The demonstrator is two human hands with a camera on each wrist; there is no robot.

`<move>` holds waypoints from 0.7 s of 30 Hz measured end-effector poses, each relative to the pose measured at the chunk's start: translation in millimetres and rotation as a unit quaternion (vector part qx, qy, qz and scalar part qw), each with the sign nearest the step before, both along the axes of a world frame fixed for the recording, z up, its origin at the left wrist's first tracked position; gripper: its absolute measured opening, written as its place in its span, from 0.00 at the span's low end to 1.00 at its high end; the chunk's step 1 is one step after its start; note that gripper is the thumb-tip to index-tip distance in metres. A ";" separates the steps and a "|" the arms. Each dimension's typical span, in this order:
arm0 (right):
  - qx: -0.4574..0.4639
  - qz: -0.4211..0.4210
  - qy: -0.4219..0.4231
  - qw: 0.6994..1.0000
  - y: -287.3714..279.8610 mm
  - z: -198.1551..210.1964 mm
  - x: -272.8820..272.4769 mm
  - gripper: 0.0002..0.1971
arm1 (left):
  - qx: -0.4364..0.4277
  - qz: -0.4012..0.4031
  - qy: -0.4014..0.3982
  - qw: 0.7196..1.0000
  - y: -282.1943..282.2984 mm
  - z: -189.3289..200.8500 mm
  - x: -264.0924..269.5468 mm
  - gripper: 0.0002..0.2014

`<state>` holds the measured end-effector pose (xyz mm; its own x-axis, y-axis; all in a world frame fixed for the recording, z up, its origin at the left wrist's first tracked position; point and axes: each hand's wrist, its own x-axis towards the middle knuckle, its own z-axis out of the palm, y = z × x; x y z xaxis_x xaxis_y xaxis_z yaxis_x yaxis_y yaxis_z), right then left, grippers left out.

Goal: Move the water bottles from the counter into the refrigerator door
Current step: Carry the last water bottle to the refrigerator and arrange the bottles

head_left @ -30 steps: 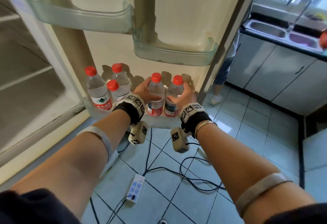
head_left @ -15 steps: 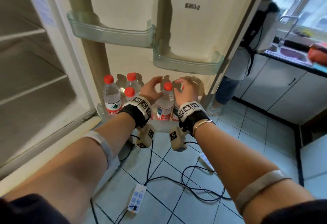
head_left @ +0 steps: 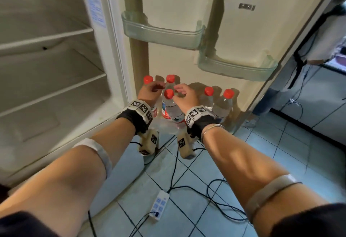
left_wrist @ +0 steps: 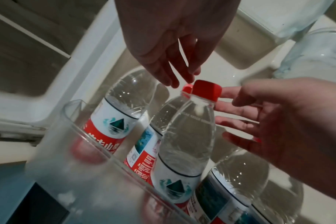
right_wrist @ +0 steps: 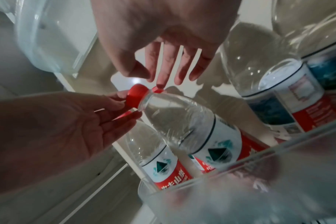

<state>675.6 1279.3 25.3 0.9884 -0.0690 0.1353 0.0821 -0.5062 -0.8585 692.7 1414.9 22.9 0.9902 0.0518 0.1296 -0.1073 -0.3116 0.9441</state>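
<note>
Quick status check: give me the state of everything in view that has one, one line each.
Refrigerator door: open.
Bottom door shelf: holds five capped bottles.
Front bottle: upright in shelf, ungripped.
Upper door bins: nothing visible inside.
Left hand: holds nothing.
Right hand: open, beside the front bottle's cap.

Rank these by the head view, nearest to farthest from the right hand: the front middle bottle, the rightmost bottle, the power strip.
1. front middle bottle: at the fingertips of the right hand, on its left.
2. rightmost bottle: off to its right.
3. power strip: low in the frame, behind the wrists.
</note>
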 end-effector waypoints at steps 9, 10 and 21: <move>-0.051 -0.007 -0.009 0.999 5.8 -16.5 6.0 0.19 | 0.097 -0.051 0.030 0.994 -8.2 -17.1 20.8 0.24; -0.060 -0.021 -0.008 0.998 2.1 -15.6 8.1 0.20 | 0.111 -0.049 0.039 0.992 -9.1 -17.6 24.8 0.28; -0.028 -0.105 0.031 0.994 -16.8 -14.4 36.7 0.20 | 0.079 -0.015 0.083 0.993 -30.8 -13.4 54.8 0.25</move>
